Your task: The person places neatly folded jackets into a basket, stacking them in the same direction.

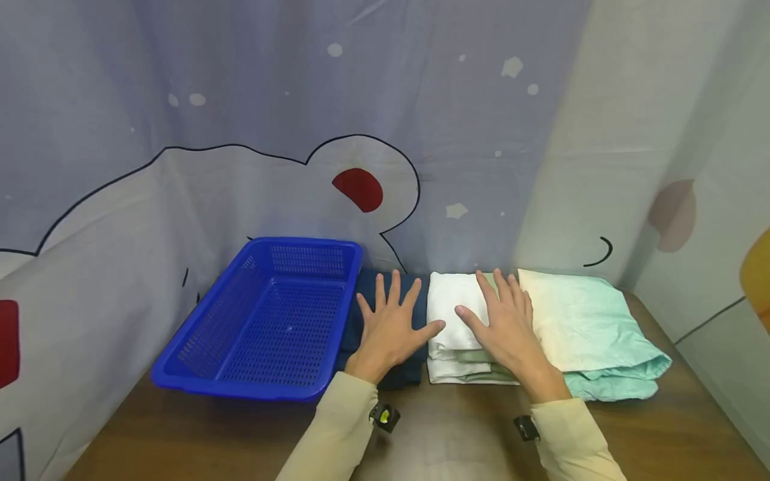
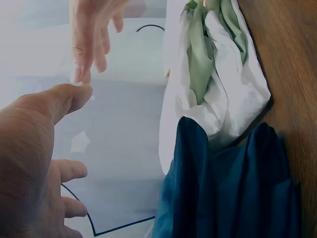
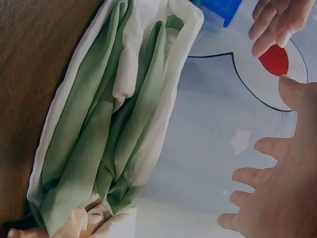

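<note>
In the head view my left hand is spread above a folded dark blue cloth, fingers apart and nothing held. My right hand spreads the same way over a folded white and green cloth, also holding nothing. To its right lies a folded cloth fading from cream to mint. Both wrist views show the hands raised off the fabric, which lies in thick layered folds: dark blue near the left hand, green and white near the right. The hands partly cover the cloths beneath them.
A blue plastic basket with slotted walls and nothing inside stands left of the cloths, its right rim close to the dark blue one. The brown wooden table carries everything. Behind it hangs a printed curtain.
</note>
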Available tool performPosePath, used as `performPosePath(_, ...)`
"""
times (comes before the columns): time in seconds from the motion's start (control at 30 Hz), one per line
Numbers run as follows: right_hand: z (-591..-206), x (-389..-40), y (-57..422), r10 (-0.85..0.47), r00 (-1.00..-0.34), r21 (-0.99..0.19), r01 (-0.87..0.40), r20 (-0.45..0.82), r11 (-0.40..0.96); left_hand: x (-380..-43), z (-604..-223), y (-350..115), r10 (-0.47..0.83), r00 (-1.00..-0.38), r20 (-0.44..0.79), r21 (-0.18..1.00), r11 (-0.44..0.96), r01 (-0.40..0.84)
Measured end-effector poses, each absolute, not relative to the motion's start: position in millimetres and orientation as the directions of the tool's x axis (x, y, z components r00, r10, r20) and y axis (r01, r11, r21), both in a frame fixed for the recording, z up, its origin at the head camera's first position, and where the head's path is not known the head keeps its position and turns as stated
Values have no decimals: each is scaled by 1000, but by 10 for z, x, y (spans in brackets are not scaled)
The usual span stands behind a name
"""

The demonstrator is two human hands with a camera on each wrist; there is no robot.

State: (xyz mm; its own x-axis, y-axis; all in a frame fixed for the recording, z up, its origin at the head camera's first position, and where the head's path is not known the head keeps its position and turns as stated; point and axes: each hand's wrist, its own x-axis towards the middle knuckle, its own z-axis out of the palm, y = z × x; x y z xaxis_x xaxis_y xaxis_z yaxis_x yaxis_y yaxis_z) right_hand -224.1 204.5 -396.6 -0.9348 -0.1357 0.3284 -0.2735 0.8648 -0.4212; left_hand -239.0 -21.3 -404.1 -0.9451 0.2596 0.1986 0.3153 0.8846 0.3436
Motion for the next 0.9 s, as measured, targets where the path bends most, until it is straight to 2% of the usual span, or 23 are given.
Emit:
performPosePath(0.4,-3955,-2193,1969,-93,-927,-531,-288,363,797,-2357,-4050,-255,216,-940,265,453,833,319)
performPosePath(0.9,-4021,-2266,1726,-71,-934,-726,-319,350,610,-2360,-4134,-288,153,-939,309,589,744,315)
